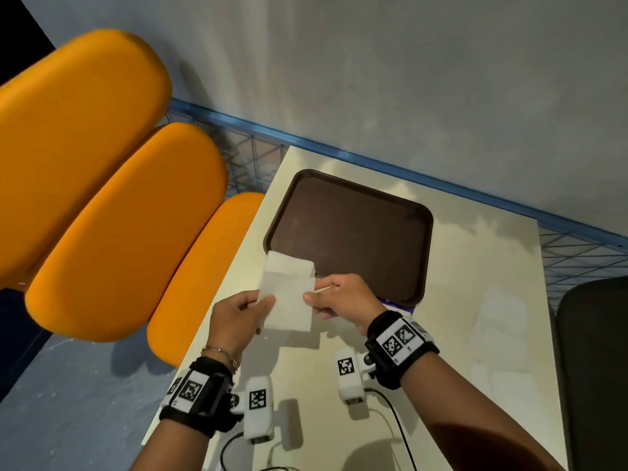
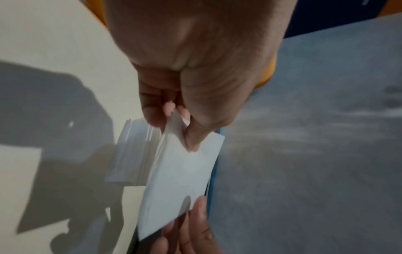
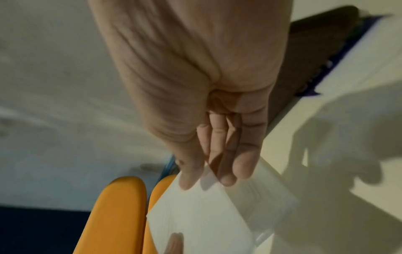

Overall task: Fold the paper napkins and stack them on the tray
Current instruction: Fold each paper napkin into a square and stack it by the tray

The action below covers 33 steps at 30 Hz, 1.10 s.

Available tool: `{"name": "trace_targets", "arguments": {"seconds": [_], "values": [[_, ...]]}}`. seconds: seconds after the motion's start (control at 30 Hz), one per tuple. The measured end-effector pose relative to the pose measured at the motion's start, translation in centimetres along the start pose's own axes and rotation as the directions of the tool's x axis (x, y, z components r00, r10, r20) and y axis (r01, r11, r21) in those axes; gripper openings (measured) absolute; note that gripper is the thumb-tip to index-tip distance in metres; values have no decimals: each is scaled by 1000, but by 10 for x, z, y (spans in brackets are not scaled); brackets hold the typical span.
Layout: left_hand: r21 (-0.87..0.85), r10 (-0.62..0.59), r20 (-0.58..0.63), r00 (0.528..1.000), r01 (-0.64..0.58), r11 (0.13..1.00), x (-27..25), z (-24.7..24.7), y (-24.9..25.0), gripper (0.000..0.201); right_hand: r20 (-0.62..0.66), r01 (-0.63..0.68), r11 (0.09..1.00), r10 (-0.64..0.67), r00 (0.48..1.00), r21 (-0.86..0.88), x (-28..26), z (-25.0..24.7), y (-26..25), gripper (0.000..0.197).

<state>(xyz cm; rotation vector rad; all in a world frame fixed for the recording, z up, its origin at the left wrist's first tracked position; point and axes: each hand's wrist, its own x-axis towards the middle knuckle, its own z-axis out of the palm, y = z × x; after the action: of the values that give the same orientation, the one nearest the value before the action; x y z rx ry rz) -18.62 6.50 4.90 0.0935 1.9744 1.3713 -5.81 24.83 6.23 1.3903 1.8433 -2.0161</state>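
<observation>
The napkin (image 1: 289,299), a thin white sheet of soft, faintly embossed paper, hangs in the air between both hands, above the near edge of the worktop (image 1: 475,300) and just in front of the tray (image 1: 350,229). The left hand (image 1: 234,317) pinches its left edge between thumb and fingers; the right hand (image 1: 339,297) pinches the right edge, thumb on top, fingers beneath. A good fold likely means bringing the edges together square, lining up corners before creasing, and pulling lightly, since such tissue tears and creases easily. In the left wrist view a stack of napkins (image 2: 135,153) lies on the worktop below, its layered edges showing. The tray is dark brown, matte plastic with rounded corners and a raised rim, and nothing lies on it; the worktop is smooth and cream.
</observation>
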Motion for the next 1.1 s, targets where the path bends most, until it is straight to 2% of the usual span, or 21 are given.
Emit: {"name": "trace_targets", "arguments": {"seconds": [0.07, 0.23, 0.33, 0.47, 0.63, 0.8, 0.97, 1.03, 1.1], "values": [[-7, -8, -68, 998, 7, 1000, 16, 5, 1, 7, -20, -24, 998, 25, 999, 51, 14, 5, 2, 29], [132, 66, -175, 982, -43, 990, 50, 15, 4, 16, -169, -32, 993, 51, 984, 111, 42, 16, 4, 22], [225, 107, -187, 976, -64, 972, 61, 21, 3, 25, -206, -53, 993, 73, 976, 101, 51, 19, 7, 19], [310, 142, -188, 972, -79, 947, 66, 25, -2, 26, -238, -88, 993, 104, 966, 75, 56, 20, 12, 18], [362, 153, -198, 968, -73, 929, 68, 26, -6, 29, -265, -113, 993, 116, 957, 27, 60, 21, 17, 18], [388, 176, -231, 957, -76, 919, 70, 23, -10, 45, -277, -123, 992, 126, 953, 26, 56, 16, 21, 25], [436, 295, -259, 920, -162, 885, 51, 26, -7, 50, -357, -82, 996, 91, 930, 41, 22, -24, 50, 35], [460, 343, -224, 912, -212, 862, 35, 33, -3, 45, -442, -96, 995, 79, 894, -17, 0, -55, 79, 45], [471, 371, -159, 915, -260, 843, 16, 46, 0, 38, -551, -182, 969, 61, 832, -168, -30, -92, 115, 52]]}}
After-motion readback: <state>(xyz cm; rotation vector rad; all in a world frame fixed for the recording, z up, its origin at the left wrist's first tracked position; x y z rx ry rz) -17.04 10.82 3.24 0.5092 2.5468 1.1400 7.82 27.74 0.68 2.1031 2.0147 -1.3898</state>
